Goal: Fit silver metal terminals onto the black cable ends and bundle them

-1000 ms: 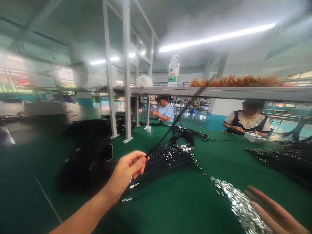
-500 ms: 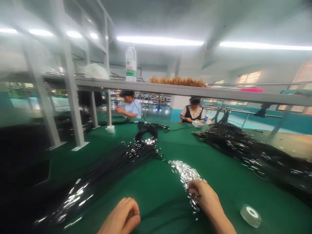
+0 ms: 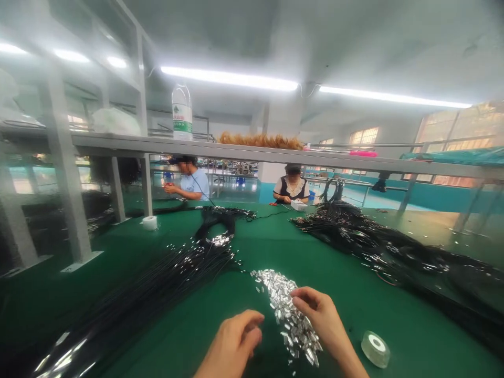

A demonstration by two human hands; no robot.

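Observation:
A pile of small silver metal pieces (image 3: 281,296) lies on the green tabletop (image 3: 252,247), spread in a strip toward me. My right hand (image 3: 325,320) is at the pile's right edge, with thumb and forefinger tips close together over the pieces. Whatever lies between those tips is too small to make out. To the left of the pile, my left hand (image 3: 234,338) hovers with its fingers loosely curled. A gap shows between its thumb and forefinger, and I see nothing in it.
Bundled black cords (image 3: 157,278) with shiny ends stretch along the left; more black cords (image 3: 354,231) lie right. A clear tape roll (image 3: 375,349) sits near my right forearm. A raised shelf (image 3: 220,149) carries a water bottle (image 3: 182,115). Two people work beyond it.
The view has turned right. My left hand has moved closer to the pile. My right hand has shifted from the pile's lower part to its right edge, uncovering more silver pieces.

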